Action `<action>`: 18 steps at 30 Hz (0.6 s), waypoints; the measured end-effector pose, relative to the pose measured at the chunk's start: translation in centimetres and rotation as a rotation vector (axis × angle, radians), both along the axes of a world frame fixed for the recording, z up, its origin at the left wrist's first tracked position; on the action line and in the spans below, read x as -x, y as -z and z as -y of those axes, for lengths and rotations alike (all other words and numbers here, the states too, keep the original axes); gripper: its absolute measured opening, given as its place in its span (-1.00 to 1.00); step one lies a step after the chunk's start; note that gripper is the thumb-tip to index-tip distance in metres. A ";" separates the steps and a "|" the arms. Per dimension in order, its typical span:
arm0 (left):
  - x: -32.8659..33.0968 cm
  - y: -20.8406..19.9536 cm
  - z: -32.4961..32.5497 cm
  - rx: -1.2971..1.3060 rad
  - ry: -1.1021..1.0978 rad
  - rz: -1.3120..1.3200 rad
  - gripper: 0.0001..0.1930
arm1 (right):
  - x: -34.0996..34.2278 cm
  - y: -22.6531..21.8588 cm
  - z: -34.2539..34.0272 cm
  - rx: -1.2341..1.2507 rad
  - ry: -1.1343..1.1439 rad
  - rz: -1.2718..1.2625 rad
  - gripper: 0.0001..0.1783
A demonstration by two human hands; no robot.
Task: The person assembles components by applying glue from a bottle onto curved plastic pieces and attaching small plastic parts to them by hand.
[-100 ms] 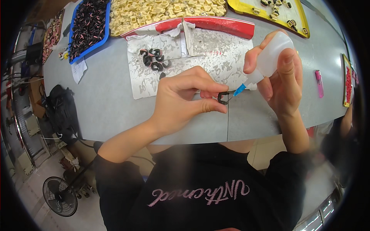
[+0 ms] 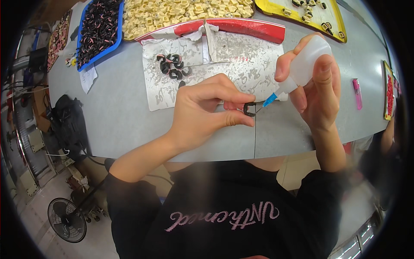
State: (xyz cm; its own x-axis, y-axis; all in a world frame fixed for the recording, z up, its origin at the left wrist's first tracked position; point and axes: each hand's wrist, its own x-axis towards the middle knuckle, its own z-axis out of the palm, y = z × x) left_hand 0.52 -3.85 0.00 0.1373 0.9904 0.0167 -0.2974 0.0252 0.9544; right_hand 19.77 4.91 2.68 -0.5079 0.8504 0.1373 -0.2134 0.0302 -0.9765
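Between thumb and forefinger, my left hand (image 2: 205, 108) pinches a small black C-shaped piece (image 2: 249, 109) above the near part of the table. My right hand (image 2: 319, 95) is wrapped round a translucent white squeeze bottle (image 2: 305, 62), tilted downward. Its blue needle tip (image 2: 270, 99) points down-left, with the thin needle reaching the open side of the black piece; whether they touch I cannot tell. Beyond my left hand, several similar black and pink pieces (image 2: 172, 67) lie on a stained paper sheet (image 2: 159, 97).
A blue tray (image 2: 80, 54) of black and pink pieces stands at the far left. Cream parts (image 2: 185, 15) fill a tray at the back, behind a red and white cardboard strip (image 2: 246, 29). A yellow tray (image 2: 276, 11) sits back right. A pink lighter-like object (image 2: 357, 94) lies at right.
My right hand and the bottle have shifted slightly to the right, drawing the blue tip a little away from the black piece. My left hand has barely moved.
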 end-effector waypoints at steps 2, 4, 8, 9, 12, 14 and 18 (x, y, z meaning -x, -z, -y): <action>0.1 0.0 0.1 0.002 -0.005 -0.005 -0.64 | -0.1 0.0 0.0 -0.004 0.003 0.000 -0.47; 0.0 0.0 0.1 0.003 -0.007 -0.008 -0.64 | -0.1 0.0 0.0 -0.008 0.009 0.001 -0.48; -0.1 0.0 0.1 0.004 -0.002 -0.014 -0.65 | -0.2 0.2 0.0 -0.019 0.009 -0.015 -0.49; -0.1 0.1 0.1 -0.002 -0.003 -0.026 -0.66 | -0.2 0.3 0.0 -0.013 0.006 -0.014 -0.49; -0.1 0.3 0.0 0.009 -0.004 -0.024 -0.66 | -0.1 0.3 -0.1 -0.017 -0.005 0.004 -0.49; -0.2 0.0 0.1 0.006 -0.007 -0.026 -0.66 | -0.1 0.2 -0.1 -0.033 -0.011 0.007 -0.48; -0.2 0.1 0.0 0.010 -0.015 -0.029 -0.66 | 0.0 0.2 -0.2 -0.037 -0.008 0.018 -0.49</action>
